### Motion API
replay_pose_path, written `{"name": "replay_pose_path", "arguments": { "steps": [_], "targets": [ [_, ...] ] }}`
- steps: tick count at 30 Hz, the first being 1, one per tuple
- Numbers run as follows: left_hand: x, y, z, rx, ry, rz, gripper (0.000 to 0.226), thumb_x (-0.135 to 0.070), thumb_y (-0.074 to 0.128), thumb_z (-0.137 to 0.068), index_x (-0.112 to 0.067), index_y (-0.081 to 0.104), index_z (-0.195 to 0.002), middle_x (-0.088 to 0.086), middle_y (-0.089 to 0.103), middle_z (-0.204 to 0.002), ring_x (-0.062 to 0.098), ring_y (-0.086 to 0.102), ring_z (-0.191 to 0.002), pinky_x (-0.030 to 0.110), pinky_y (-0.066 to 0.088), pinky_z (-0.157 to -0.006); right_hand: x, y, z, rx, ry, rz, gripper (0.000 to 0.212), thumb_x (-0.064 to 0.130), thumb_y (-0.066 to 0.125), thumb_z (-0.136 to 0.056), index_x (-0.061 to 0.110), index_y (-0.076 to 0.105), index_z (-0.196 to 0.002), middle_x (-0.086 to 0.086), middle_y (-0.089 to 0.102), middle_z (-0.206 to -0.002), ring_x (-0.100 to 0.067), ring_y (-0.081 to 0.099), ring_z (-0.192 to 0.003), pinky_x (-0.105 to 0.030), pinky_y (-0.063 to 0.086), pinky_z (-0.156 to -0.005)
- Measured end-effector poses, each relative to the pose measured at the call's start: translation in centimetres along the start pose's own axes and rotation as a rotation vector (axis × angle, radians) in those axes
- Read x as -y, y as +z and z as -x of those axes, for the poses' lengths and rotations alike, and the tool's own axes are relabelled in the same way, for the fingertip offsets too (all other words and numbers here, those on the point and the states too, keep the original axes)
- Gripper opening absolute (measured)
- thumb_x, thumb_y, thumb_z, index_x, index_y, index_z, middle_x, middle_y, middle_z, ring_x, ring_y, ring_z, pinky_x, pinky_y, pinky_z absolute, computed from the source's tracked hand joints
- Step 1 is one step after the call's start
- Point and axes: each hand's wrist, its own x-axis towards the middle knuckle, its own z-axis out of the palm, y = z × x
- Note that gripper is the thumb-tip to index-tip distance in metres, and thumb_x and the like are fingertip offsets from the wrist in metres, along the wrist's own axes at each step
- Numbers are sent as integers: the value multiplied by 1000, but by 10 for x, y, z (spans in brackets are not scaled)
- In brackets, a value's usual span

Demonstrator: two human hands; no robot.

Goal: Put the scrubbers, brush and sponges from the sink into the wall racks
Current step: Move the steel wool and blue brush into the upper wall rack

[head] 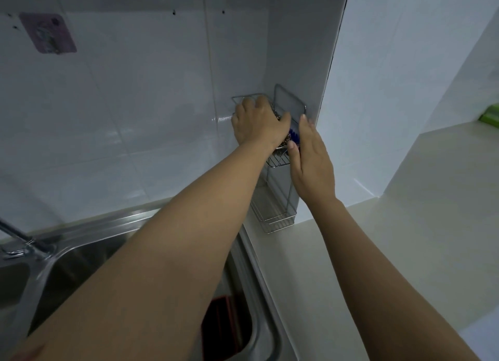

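Observation:
Two wire wall racks hang in the tiled corner: an upper rack [279,161] and a lower rack [275,220]. My left hand [256,123] reaches into the upper rack, fingers curled over a metal scrubber [280,144]. Beside it, a blue-bristled brush [294,136] stands in the same rack, with my right hand [310,158] wrapped around its side. Down in the steel sink [81,252] lies a red and black sponge [221,323], partly hidden by my left forearm.
A faucet [19,236] rises at the sink's left. A pale counter [378,252] runs right of the sink. A pink adhesive hook plate [48,32] sticks on the tiles at upper left. Something green [490,115] sits at the far right ledge.

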Motion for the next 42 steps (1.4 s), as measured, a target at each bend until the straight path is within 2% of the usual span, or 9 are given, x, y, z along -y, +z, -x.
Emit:
{"name": "replay_pose_path", "arguments": {
  "steps": [3, 6, 9, 12, 17, 20, 31, 38, 42],
  "targets": [
    [7, -3, -8, 90, 61, 101, 45, -41, 35, -95, -20, 51, -131, 8, 49, -139, 26, 42, -131, 43, 29, -109, 0, 4, 0, -22, -13, 22, 54, 32, 31, -105, 12, 21, -155, -2, 26, -161, -16, 19, -150, -26, 17, -121],
    [18, -3, -15, 320, 214, 16, 47, -35, 25, -100, -22, 49, -138, 3, 39, -152, 22, 31, -143, 50, 14, -118, -2, 7, 0, -34, -23, 35, 54, 31, 31, -105, 11, 23, -154, -3, 28, -161, -18, 21, -150, -33, 20, -123],
    [27, -2, -16, 517, 319, -148, 59, -44, 19, -101, -19, 18, -155, 2, 8, -164, 18, 0, -152, 52, -4, -121, -4, 9, 0, -46, -29, 51, 54, 32, 31, -105, 12, 25, -154, -3, 29, -160, -17, 22, -150, -34, 22, -123],
    [28, -5, -16, 573, 357, -335, 65, -49, 17, -101, -18, 2, -156, 2, -2, -165, 16, -6, -152, 53, -5, -121, -4, 11, 0, -61, -23, 56, 54, 34, 30, -104, 12, 26, -154, -3, 30, -160, -17, 23, -149, -32, 22, -122],
    [14, -13, -16, 674, 313, -529, 63, -40, 19, -102, -15, -5, -155, 2, -9, -164, 17, -7, -152, 55, -7, -120, -2, 12, -1, -62, -10, 86, 55, 34, 29, -104, 12, 26, -154, -3, 31, -160, -16, 23, -149, -30, 20, -123],
    [14, -13, -13, 653, 305, -513, 63, -41, 17, -102, -15, -4, -155, 2, -8, -164, 17, -7, -152, 54, -8, -120, -1, 11, 0, -56, -11, 103, 54, 33, 28, -104, 11, 26, -154, -3, 31, -159, -17, 24, -149, -30, 19, -123],
    [48, -21, 35, 436, 303, -119, 60, -44, 7, -103, -18, -6, -155, 0, -12, -164, 13, -8, -151, 44, -7, -123, 13, 5, 13, 24, 20, 259, 55, 34, 25, -105, 10, 20, -155, -6, 20, -163, -18, 12, -152, -33, 12, -125],
    [128, -35, 96, 431, 227, -98, 61, -44, 10, -103, -17, -4, -155, 1, -12, -164, 13, -10, -151, 40, -6, -124, 50, 23, 71, 83, 19, 330, 58, 38, 22, -105, 12, 12, -157, -7, 9, -165, -19, 4, -153, -37, 11, -125],
    [205, -34, 148, 494, 118, -152, 62, -47, 12, -102, -18, 0, -156, 3, -8, -164, 17, -7, -152, 41, -3, -124, 72, 48, 124, 287, 13, 289, 58, 38, 21, -105, 14, 10, -157, -6, 7, -165, -17, 2, -153, -35, 5, -125]
  ]
}}
